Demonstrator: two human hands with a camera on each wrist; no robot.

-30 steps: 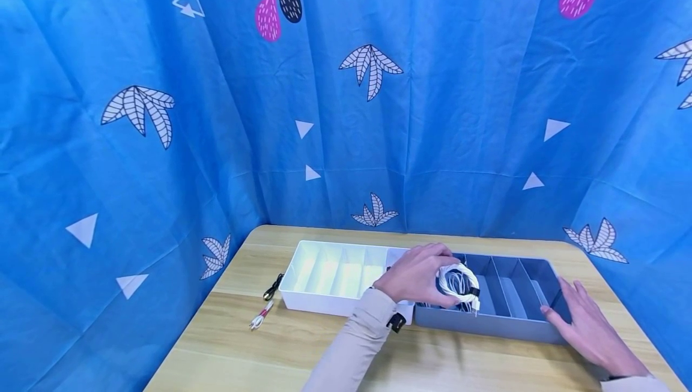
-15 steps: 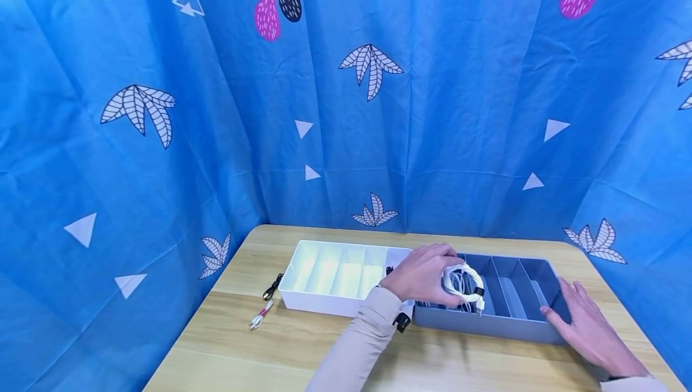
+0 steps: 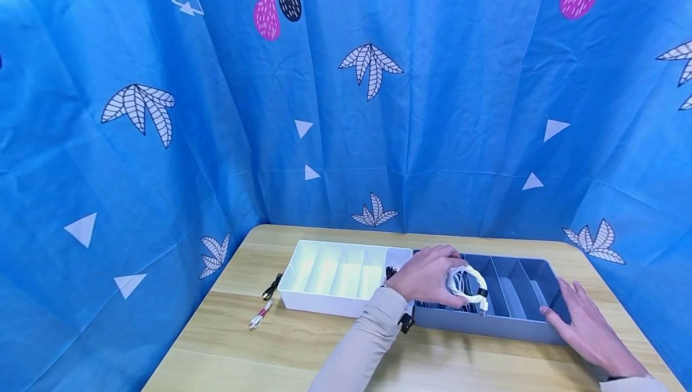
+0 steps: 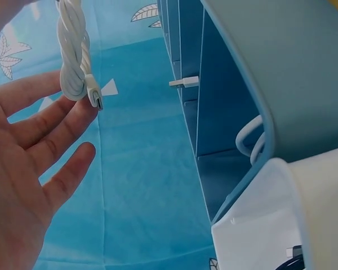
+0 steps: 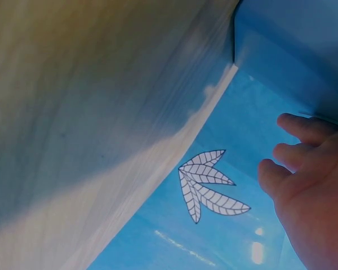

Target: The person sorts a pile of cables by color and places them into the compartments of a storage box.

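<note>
A coiled white USB cable point(image 3: 474, 295) with a black tie hangs above the grey divided box point(image 3: 486, 323). My left hand point(image 3: 429, 278) pinches the coil at its left side, and its connector points down. In the left wrist view the twisted cable point(image 4: 72, 53) hangs at the fingers of the left hand point(image 4: 39, 129), beside the box's open top. White cables point(image 3: 459, 284) lie in a left compartment of the grey box. My right hand point(image 3: 586, 326) rests at the box's right end, fingers spread along that wall.
A white divided box point(image 3: 319, 303) adjoins the grey one on the left; black cable point(image 3: 390, 272) shows in its right compartment. On the wooden table point(image 3: 227, 344), a black cable point(image 3: 273, 287) and a red-and-white cable point(image 3: 261, 315) lie to its left. A blue curtain point(image 3: 405, 140) stands behind.
My left hand has shifted slightly to the right with the coiled white cable, uncovering more of the black cable in the white box. The right hand has stayed at the grey box's end.
</note>
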